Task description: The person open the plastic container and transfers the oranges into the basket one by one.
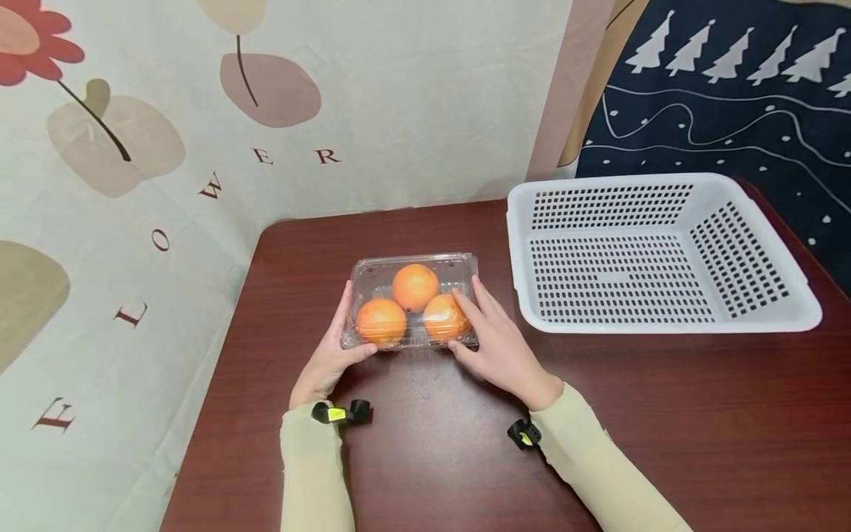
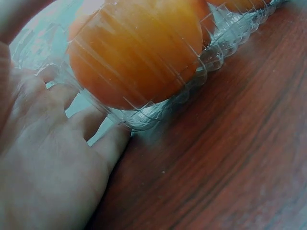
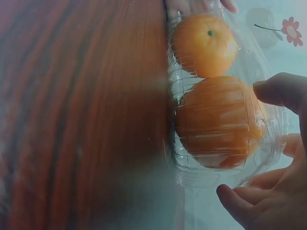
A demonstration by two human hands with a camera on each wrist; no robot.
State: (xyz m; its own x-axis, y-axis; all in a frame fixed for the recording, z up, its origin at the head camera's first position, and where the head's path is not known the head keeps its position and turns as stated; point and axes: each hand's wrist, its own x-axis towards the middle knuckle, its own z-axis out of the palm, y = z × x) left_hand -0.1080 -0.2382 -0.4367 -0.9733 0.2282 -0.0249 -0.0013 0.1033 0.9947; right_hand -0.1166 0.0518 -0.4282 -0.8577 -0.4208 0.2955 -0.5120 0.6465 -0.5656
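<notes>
A clear plastic clamshell box (image 1: pixel 415 341) sits on the table with its lid down over three oranges. One orange (image 1: pixel 415 287) lies at the back, and an orange (image 1: pixel 380 322) and another orange (image 3: pixel 218 122) lie in front. My left hand (image 1: pixel 335 355) holds the box's left end, thumb at the front corner and fingers along the side; the palm (image 2: pixel 43 158) shows in the left wrist view. At the right end my right hand (image 1: pixel 499 347) grips the box, thumb by the front edge, one finger over the lid and others down the side.
A white perforated plastic basket (image 1: pixel 614 277) stands at the right of the dark red wooden table (image 1: pixel 425 443). Behind and to the left hangs a pale cloth (image 1: pixel 412 111) with flower prints. A dark blue cloth with white trees (image 1: pixel 731 118) hangs at the back right.
</notes>
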